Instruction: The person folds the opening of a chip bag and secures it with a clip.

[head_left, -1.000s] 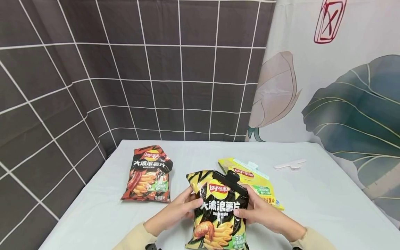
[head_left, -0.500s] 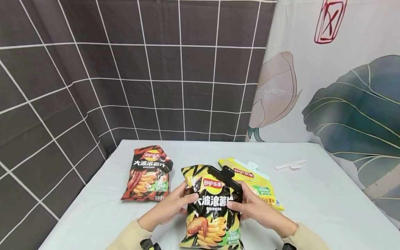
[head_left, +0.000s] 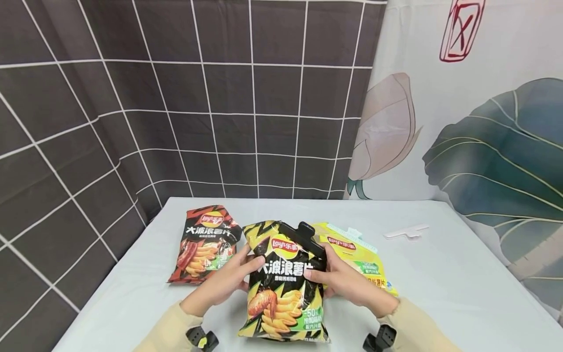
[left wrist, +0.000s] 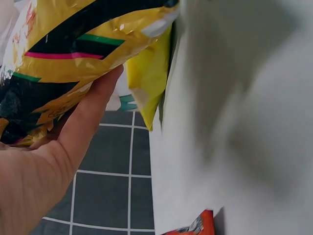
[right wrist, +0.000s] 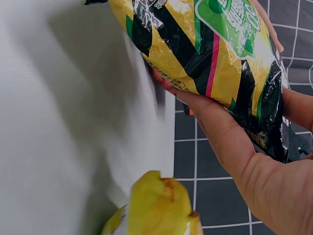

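Between both hands is a black and yellow chip bag (head_left: pixel 281 288), raised off the table as the wrist views show. A black bag clip (head_left: pixel 302 239) lies slantwise across its top right corner. My left hand (head_left: pixel 228 279) grips the bag's left side, thumb on the front. On the right side my right hand (head_left: pixel 347 281) grips it the same way, the thumb beside the printed lettering. In the left wrist view, fingers (left wrist: pixel 90 110) press along the bag's back. The right wrist view has the bag (right wrist: pixel 205 54) above the palm.
A red and black chip bag (head_left: pixel 205 247) lies at the left on the white table (head_left: pixel 440 293). Behind the right hand is a yellow chip bag (head_left: pixel 371 266) with a pale clip (head_left: pixel 352 235) along its top. A white clip (head_left: pixel 406 231) lies farther right.
Both hands have carried the black and yellow chip bag leftward and a little away from me, up in the head view. The other bags and the white clip stay put.
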Demonstrator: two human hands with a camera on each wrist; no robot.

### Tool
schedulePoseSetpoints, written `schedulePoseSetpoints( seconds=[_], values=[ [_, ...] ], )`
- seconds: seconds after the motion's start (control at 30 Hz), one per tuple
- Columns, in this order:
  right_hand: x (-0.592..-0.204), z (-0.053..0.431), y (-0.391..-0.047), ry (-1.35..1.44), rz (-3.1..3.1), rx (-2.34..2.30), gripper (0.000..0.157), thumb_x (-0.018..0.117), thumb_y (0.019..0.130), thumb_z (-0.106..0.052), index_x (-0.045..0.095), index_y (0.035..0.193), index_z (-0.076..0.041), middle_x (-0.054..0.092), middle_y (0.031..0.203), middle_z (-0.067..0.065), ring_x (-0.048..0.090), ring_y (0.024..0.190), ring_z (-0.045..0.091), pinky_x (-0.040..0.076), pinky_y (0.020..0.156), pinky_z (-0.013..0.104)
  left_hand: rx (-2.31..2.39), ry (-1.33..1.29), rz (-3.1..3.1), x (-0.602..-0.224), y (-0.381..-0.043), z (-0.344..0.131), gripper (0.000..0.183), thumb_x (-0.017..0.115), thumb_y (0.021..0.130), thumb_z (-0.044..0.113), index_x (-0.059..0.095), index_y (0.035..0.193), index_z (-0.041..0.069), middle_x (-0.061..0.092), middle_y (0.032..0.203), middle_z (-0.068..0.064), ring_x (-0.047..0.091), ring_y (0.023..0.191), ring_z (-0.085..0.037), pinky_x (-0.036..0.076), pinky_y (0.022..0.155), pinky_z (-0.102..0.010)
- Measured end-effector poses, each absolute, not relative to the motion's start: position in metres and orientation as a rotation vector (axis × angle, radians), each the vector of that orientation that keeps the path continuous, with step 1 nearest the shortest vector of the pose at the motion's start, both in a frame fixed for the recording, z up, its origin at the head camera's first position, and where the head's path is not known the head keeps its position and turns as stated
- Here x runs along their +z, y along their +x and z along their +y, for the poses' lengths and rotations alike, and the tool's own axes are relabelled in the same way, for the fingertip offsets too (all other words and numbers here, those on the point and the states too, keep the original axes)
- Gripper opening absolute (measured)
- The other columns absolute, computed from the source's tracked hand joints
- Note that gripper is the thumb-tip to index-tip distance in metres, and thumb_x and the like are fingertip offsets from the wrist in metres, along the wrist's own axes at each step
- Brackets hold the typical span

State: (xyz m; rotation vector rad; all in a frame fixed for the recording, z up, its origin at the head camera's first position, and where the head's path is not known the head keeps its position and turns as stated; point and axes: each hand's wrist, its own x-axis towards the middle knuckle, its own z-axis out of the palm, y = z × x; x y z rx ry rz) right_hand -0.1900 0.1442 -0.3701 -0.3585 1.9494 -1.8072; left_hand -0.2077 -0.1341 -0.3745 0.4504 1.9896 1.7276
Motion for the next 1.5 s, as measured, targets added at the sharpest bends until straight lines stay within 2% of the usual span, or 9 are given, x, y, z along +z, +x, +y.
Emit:
schedulePoseSetpoints(
  seconds=[0.1, 0.17, 0.27, 0.33, 0.47, 0.6, 0.7, 1.1, 1.5],
  values=[
    [-0.366, 0.138, -0.196, -0.346, 1.945, -1.819, 0.074, 0.062, 0.093, -0.019, 0.011, 0.147, -0.014, 0.043, 0.137, 0.03, 0.064, 0.104, 0.027, 0.059, 0.074, 0.046, 1.717, 0.361, 2.084, -0.373, -0.212, -0.136, 0.078, 0.051, 0.097, 0.043, 0.008, 0.156, 0.016, 0.04, 0.145, -0.027, 0.062, 0.094, -0.021, 0.054, 0.064, -0.031],
    [-0.364, 0.134, -0.2, -0.339, 1.952, -1.825, 0.073, 0.062, 0.093, -0.019, 0.012, 0.146, -0.016, 0.042, 0.138, 0.029, 0.064, 0.104, 0.027, 0.059, 0.074, 0.047, 1.723, 0.311, 2.143, -0.372, -0.216, -0.137, 0.078, 0.052, 0.096, 0.044, 0.01, 0.156, 0.017, 0.039, 0.147, -0.026, 0.061, 0.089, -0.017, 0.051, 0.061, -0.029],
    [-0.363, 0.129, -0.207, -0.327, 1.973, -1.832, 0.069, 0.062, 0.094, -0.019, 0.015, 0.144, -0.017, 0.042, 0.138, 0.028, 0.064, 0.104, 0.028, 0.059, 0.073, 0.047, 1.745, 0.251, 2.213, -0.37, -0.221, -0.136, 0.079, 0.053, 0.096, 0.044, 0.011, 0.156, 0.017, 0.04, 0.147, -0.025, 0.06, 0.094, -0.02, 0.049, 0.059, -0.029],
    [-0.362, 0.127, -0.212, -0.312, 2.003, -1.832, 0.068, 0.062, 0.093, -0.018, 0.016, 0.144, -0.017, 0.042, 0.137, 0.027, 0.065, 0.104, 0.028, 0.059, 0.071, 0.047, 1.771, 0.231, 2.242, -0.369, -0.224, -0.135, 0.077, 0.053, 0.096, 0.043, 0.012, 0.156, 0.016, 0.041, 0.146, -0.025, 0.058, 0.11, -0.024, 0.05, 0.062, -0.03],
    [-0.362, 0.122, -0.221, -0.263, 2.054, -1.825, 0.069, 0.062, 0.093, -0.018, 0.017, 0.146, -0.019, 0.042, 0.137, 0.025, 0.065, 0.102, 0.028, 0.059, 0.069, 0.047, 1.784, 0.141, 2.284, -0.37, -0.232, -0.134, 0.08, 0.053, 0.095, 0.047, 0.013, 0.156, 0.015, 0.045, 0.14, -0.023, 0.057, 0.109, -0.026, 0.048, 0.061, -0.028],
    [-0.361, 0.119, -0.231, -0.234, 2.065, -1.838, 0.07, 0.06, 0.094, -0.017, 0.015, 0.148, -0.022, 0.043, 0.137, 0.025, 0.066, 0.1, 0.027, 0.059, 0.068, 0.047, 1.828, 0.097, 2.277, -0.373, -0.242, -0.132, 0.081, 0.054, 0.093, 0.051, 0.016, 0.155, 0.016, 0.043, 0.141, -0.024, 0.054, 0.119, -0.037, 0.056, 0.08, -0.044],
    [-0.36, 0.117, -0.239, -0.201, 2.064, -1.855, 0.072, 0.059, 0.095, -0.016, 0.012, 0.149, -0.024, 0.042, 0.139, 0.026, 0.066, 0.1, 0.028, 0.059, 0.069, 0.048, 1.852, 0.087, 2.274, -0.374, -0.248, -0.13, 0.08, 0.054, 0.093, 0.051, 0.018, 0.155, 0.015, 0.041, 0.143, -0.026, 0.05, 0.125, -0.043, 0.05, 0.091, -0.058],
    [-0.363, 0.11, -0.266, -0.038, 2.199, -1.733, 0.077, 0.056, 0.097, -0.016, 0.005, 0.154, -0.02, 0.031, 0.146, 0.03, 0.062, 0.107, 0.038, 0.059, 0.069, 0.047, 1.894, -0.049, 2.198, -0.375, -0.27, -0.124, 0.072, 0.054, 0.094, 0.029, 0.018, 0.155, 0.02, 0.031, 0.151, -0.023, 0.035, 0.135, -0.047, 0.048, 0.094, -0.057],
    [-0.372, 0.11, -0.279, 0.01, 2.239, -1.665, 0.08, 0.048, 0.098, -0.011, -0.008, 0.154, -0.012, 0.017, 0.154, 0.031, 0.059, 0.111, 0.041, 0.058, 0.071, 0.049, 1.837, -0.039, 2.235, -0.388, -0.282, -0.113, 0.069, 0.052, 0.097, 0.031, 0.017, 0.155, 0.018, 0.037, 0.148, -0.025, 0.044, 0.131, -0.043, 0.039, 0.102, -0.063]
  ],
)
